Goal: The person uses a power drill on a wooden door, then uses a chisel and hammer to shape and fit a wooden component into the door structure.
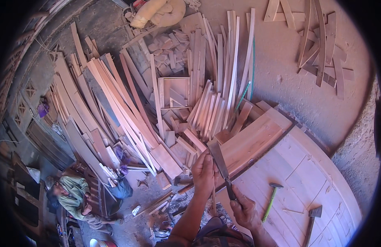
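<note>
My right hand is closed around the dark handle of a chisel, whose wide flat blade points up and away from me. Near the far end of the blade, my left hand is closed with its thumb up, fingers against the blade's left side. Below and beyond the chisel lies a thick reddish wooden plank. To the right of my right hand, a small hammer with a bright green handle rests on a large pale wooden panel. A second tool, with a dark blocky head, lies nearer the right edge.
Stacked boards and strips fill the left and middle floor. Small offcuts are heaped beyond a wooden frame. At lower left sits a person in a green shirt. Crossed wooden pieces lie on the floor at far right.
</note>
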A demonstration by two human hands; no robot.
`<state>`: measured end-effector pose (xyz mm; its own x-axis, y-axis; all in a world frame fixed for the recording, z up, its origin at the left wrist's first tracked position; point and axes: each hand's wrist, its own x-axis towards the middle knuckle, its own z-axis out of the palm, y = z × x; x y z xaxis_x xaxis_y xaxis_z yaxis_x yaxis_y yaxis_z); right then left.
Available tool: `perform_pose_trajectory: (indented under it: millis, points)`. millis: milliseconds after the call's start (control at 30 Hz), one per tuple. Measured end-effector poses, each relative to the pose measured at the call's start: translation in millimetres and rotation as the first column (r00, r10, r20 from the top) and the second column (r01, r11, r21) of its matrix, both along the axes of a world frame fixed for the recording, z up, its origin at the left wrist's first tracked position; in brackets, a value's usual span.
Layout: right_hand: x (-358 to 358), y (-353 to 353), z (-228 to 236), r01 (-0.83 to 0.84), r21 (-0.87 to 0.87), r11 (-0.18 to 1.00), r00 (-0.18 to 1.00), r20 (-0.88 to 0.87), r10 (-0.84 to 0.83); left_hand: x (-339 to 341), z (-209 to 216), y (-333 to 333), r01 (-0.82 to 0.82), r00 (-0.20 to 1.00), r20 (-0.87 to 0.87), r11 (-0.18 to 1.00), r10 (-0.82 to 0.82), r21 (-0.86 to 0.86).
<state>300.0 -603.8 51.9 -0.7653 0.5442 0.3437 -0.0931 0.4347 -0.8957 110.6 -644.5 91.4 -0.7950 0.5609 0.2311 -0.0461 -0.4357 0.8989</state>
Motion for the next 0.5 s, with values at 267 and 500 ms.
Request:
perform_pose_trajectory:
  millis: [267, 500]
  points:
    - [-30, 29, 10, 0.217, -0.328, 0.919, 0.972, -0.012, -0.234, 38, -21, -9, 0.199, 0.973, -0.088, 0.972, -0.211, -0.127]
    - [11, 103, -138, 0.545, -0.355, 0.759, 0.809, -0.013, -0.587, -33, -107, 9, 0.256, 0.758, 0.526, 0.917, -0.386, 0.306]
